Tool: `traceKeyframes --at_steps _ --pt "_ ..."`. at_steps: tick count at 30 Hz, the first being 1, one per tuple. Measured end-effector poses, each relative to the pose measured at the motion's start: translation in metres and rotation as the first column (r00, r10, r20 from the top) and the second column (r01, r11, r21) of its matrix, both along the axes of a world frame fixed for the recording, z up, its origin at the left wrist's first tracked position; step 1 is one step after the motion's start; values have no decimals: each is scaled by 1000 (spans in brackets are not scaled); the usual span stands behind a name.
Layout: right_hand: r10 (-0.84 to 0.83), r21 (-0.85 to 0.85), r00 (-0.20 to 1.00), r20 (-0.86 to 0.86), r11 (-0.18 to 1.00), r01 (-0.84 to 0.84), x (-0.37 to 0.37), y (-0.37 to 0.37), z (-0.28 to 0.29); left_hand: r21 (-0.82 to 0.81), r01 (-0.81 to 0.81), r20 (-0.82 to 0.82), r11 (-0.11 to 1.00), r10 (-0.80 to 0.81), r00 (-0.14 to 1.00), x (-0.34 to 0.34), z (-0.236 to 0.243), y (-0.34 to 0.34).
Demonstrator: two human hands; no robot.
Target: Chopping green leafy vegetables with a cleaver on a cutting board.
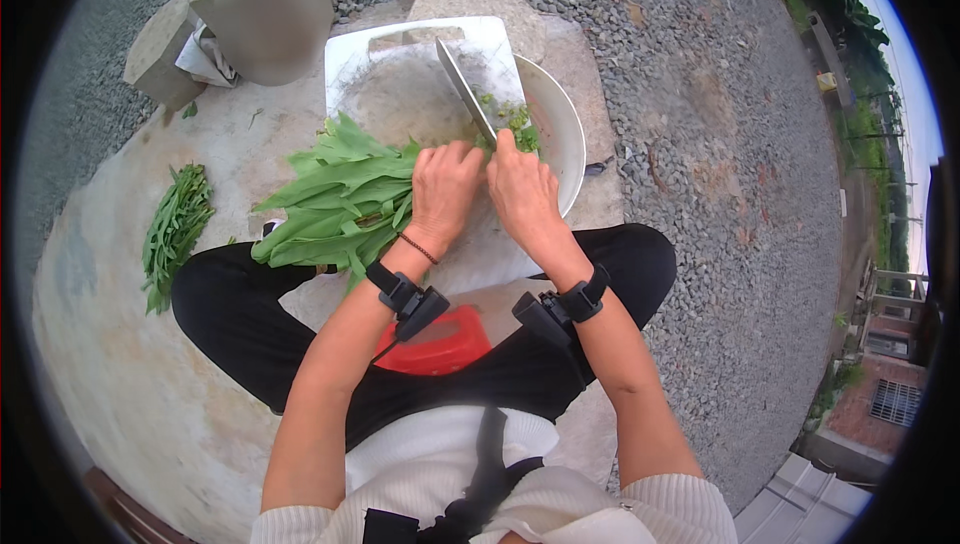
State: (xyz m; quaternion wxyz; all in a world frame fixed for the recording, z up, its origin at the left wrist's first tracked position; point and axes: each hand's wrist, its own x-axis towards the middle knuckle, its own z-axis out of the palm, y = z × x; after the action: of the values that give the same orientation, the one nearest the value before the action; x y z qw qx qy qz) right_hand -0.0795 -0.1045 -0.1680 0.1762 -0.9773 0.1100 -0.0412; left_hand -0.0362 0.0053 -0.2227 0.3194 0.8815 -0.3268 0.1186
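Observation:
On a scuffed white cutting board (361, 76) lies a bunch of long-leafed greens (335, 193). My left hand (443, 187) is closed on the bunch at its right end, pressing it to the board. My right hand (523, 192) grips a knife (460, 82), whose blade points away from me, up and to the left, just right of my left fingers. Small chopped green pieces (515, 119) lie beside the blade, toward the board's right edge. A white basin (568, 134) shows under and beyond that edge.
A smaller bundle of greens (176, 234) lies on the concrete slab (110, 334) to the left. Concrete blocks (160, 74) stand at upper left. A red plastic object (435, 344) sits between my legs. Gravel (720, 194) borders the slab; a brick building (870, 394) is at far right.

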Motion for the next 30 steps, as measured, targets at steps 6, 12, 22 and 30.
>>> traceKeyframes --at_steps 6,12,22,30 --pt "-51 78 995 -90 995 58 -3 -6 3 87 43 78 995 -50 996 -8 8 5" --pt "-45 97 993 -112 994 56 -31 -15 8 150 37 -20 988 -34 999 -6 4 12" --pt "-172 168 980 -95 968 186 -77 -34 36 122 30 40 992 -35 999 -3 -1 10" --pt "-17 168 983 -181 985 48 -98 -21 53 85 6 42 996 -10 999 -1 -5 10"
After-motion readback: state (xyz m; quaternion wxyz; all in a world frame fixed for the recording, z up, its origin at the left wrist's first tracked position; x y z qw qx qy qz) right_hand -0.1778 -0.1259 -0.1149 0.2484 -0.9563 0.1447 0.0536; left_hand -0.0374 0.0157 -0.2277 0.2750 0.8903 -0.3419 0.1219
